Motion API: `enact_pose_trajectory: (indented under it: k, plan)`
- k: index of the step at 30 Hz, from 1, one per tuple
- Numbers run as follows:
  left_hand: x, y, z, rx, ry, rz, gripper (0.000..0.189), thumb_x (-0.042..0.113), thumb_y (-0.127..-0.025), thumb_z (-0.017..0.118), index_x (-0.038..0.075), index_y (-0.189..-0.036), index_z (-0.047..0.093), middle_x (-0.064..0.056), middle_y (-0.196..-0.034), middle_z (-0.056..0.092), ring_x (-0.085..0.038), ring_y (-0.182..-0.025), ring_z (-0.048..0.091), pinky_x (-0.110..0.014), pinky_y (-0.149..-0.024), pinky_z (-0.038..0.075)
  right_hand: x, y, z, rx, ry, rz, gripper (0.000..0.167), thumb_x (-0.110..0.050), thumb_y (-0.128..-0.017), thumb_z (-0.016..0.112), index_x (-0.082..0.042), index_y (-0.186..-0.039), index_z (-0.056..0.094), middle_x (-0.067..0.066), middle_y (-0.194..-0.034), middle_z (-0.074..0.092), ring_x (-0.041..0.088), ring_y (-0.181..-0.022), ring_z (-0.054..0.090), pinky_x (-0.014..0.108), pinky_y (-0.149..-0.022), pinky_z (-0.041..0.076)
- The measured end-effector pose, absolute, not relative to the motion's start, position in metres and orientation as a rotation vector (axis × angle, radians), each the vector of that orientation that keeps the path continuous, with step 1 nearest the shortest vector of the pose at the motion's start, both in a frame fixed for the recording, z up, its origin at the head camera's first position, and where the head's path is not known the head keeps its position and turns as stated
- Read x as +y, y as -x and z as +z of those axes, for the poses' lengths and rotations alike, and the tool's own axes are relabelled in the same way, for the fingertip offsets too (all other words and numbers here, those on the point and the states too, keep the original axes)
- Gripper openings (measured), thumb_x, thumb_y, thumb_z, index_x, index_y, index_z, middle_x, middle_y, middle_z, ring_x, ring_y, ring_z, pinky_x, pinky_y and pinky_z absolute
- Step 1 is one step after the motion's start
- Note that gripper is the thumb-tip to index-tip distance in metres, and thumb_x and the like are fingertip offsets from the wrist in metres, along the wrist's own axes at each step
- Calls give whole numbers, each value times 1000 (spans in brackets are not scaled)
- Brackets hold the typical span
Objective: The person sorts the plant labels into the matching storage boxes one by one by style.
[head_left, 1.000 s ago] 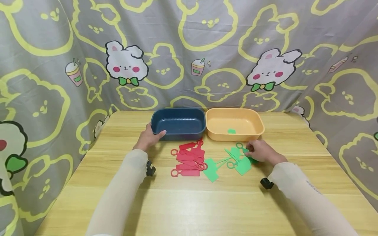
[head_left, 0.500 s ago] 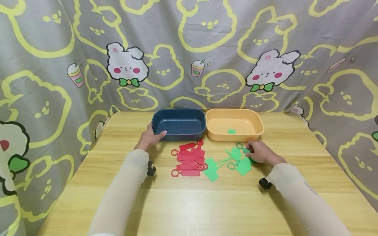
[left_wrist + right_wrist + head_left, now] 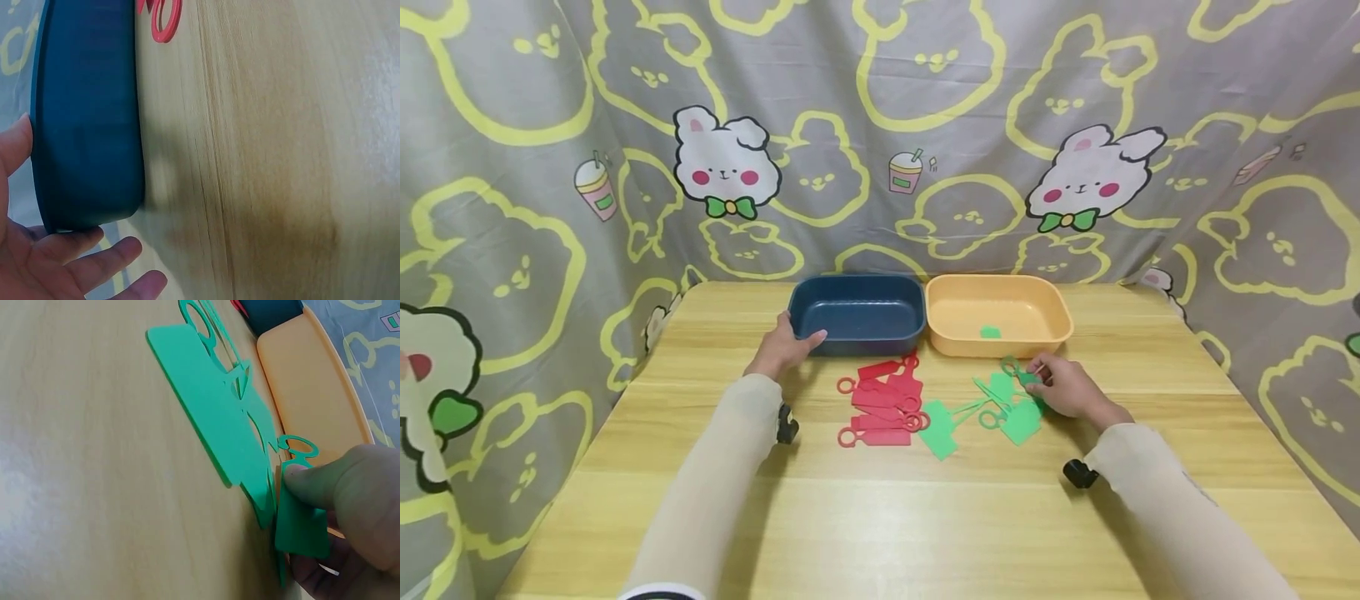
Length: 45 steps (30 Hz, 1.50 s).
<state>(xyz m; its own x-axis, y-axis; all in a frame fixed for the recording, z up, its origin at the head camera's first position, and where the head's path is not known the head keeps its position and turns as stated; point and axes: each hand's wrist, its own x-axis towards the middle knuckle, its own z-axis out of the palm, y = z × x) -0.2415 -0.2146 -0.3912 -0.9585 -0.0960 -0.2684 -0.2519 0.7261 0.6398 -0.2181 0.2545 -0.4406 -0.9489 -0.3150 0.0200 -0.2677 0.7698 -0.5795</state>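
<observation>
My left hand (image 3: 781, 348) rests at the left end of the dark blue bin (image 3: 857, 347). In the left wrist view its thumb (image 3: 20, 142) is at the rim and the fairly straight fingers spread beside the end wall. My right hand (image 3: 1066, 386) pinches a green plastic tag (image 3: 301, 524) with a ring at one end, thumb on its flat face. That tag is tilted up beside a pile of green tags (image 3: 1021, 422) on the table. Left of them lie several overlapping red tags (image 3: 880, 398), also with rings. The right fingertips behind the tag are partly hidden.
A yellow-orange bin (image 3: 1000, 347) stands right beside the blue one, with a green piece (image 3: 990, 332) showing in it. Both bins are at the back of the wooden table (image 3: 880, 525), before a patterned grey curtain (image 3: 850, 242).
My right hand has raised the pinched green tag slightly off the pile. The left hand stays at the blue bin. The whole view has shifted a little.
</observation>
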Motion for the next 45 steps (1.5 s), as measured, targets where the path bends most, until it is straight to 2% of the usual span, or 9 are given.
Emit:
enact_pose_trajectory:
  k: [10,19,25,45]
  plan:
    - [-215,245,-393,2719,264,1066,98,54,-93,56,2,-154,0,-31,-154,19,-46,-139,23,-54,-111,23,254,204,-426,2902,503,-1021,16,-4,-91,66,0,-104,59,6,-84,62,18,-71,55,31,-60,45]
    - [-216,242,-392,2726,263,1069,99,54,-93,56,2,-154,-1,-30,-154,18,-46,-139,22,-54,-110,23,250,205,-415,2928,526,-1033,17,-8,-92,65,1,-106,59,7,-86,61,20,-76,54,33,-66,45]
    - [-217,240,-395,2729,272,1052,100,55,-93,56,1,-154,-1,-31,-154,19,-47,-138,24,-54,-110,23,247,204,-416,2937,526,-1051,14,-8,-92,65,-2,-103,59,6,-84,60,19,-73,54,32,-64,45]
    - [-215,240,-394,2733,265,1077,100,55,-93,55,0,-154,-2,-29,-155,17,-45,-140,21,-53,-111,21,246,210,-400,2962,533,-1068,17,-10,-92,67,0,-103,59,5,-85,65,17,-72,58,30,-64,46]
